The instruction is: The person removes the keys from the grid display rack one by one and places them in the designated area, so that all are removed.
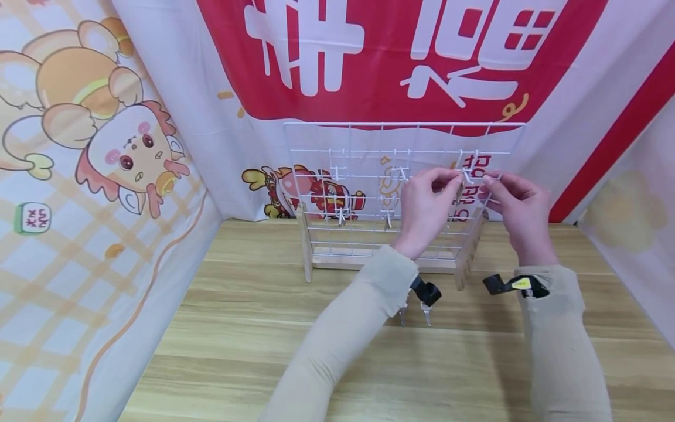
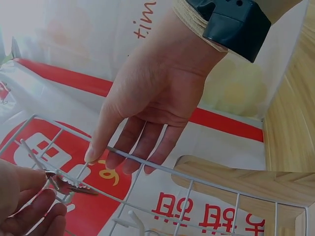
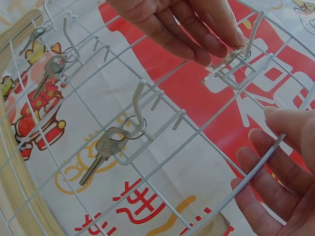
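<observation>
A white wire grid rack point(image 1: 369, 176) stands upright in a wooden base point(image 1: 369, 261). Both hands are at its upper right corner. My left hand point(image 1: 452, 180) pinches a small key point(image 2: 71, 186) at a white hook point(image 3: 241, 54) on the grid. My right hand point(image 1: 491, 183) holds the grid's right edge wire point(image 3: 263, 160) between thumb and fingers. Another key point(image 3: 106, 150) hangs by its ring on a hook in the middle column, and a further one point(image 3: 53, 66) hangs to its left.
Two loose keys point(image 1: 423, 313) lie on the wooden table point(image 1: 253, 328) under my left forearm. Printed cloth backdrops point(image 1: 105, 176) close in the left, back and right sides. Bare table lies left of and in front of the rack.
</observation>
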A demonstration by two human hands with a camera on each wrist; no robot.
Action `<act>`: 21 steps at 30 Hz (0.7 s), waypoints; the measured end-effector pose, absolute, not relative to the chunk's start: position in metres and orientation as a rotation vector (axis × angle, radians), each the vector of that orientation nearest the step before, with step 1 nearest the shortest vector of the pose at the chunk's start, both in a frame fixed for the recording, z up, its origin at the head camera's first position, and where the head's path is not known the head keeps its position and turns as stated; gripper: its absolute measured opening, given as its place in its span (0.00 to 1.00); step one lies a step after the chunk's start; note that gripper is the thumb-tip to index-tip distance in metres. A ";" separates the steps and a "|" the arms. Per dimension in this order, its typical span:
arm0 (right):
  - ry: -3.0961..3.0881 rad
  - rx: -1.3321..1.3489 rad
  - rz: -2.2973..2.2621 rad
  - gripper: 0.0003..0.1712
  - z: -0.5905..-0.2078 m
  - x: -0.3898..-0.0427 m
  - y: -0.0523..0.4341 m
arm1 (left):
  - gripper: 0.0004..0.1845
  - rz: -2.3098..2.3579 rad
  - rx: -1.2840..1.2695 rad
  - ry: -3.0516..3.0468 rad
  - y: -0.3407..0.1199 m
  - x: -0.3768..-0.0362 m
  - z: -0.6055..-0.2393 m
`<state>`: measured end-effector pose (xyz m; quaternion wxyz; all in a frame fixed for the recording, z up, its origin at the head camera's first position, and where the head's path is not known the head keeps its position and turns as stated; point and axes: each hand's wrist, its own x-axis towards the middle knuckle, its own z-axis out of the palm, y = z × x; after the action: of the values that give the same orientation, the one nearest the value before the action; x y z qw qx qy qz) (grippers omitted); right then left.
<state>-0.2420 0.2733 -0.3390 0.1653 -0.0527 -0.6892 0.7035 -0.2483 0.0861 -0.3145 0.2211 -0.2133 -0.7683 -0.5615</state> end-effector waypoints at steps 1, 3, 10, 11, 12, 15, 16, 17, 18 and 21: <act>-1.964 -0.150 2.002 0.30 -0.339 -0.242 0.273 | 0.07 -1.546 -0.592 -2.119 0.085 -0.248 -0.314; -1.949 -0.145 2.017 0.29 -0.339 -0.242 0.273 | 0.07 -1.539 -0.600 -2.114 0.084 -0.247 -0.313; -1.953 -0.144 2.018 0.30 -0.339 -0.243 0.272 | 0.07 -1.591 -0.647 -2.109 0.079 -0.241 -0.311; -1.954 -0.147 2.016 0.30 -0.339 -0.243 0.272 | 0.07 -1.595 -0.657 -2.108 0.078 -0.240 -0.311; -1.949 -0.150 2.021 0.30 -0.339 -0.243 0.273 | 0.07 -1.601 -0.669 -2.104 0.077 -0.240 -0.311; -1.946 -0.155 2.018 0.30 -0.340 -0.243 0.273 | 0.07 -1.612 -0.701 -2.089 0.075 -0.238 -0.311; -1.942 -0.152 2.022 0.30 -0.340 -0.244 0.273 | 0.07 -1.615 -0.707 -2.086 0.075 -0.237 -0.311; -1.945 -0.149 2.015 0.30 -0.340 -0.244 0.273 | 0.07 -1.619 -0.712 -2.081 0.074 -0.236 -0.311; -1.947 -0.144 2.010 0.30 -0.340 -0.244 0.273 | 0.07 -1.622 -0.716 -2.076 0.074 -0.235 -0.311; -1.950 -0.131 1.999 0.30 -0.340 -0.245 0.274 | 0.08 -1.622 -0.726 -2.063 0.073 -0.233 -0.311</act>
<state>-0.2445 0.2737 -0.3403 0.1721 -0.0460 -0.6872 0.7043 -0.2334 0.0732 -0.3105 0.2079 -0.2606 -0.7411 -0.5828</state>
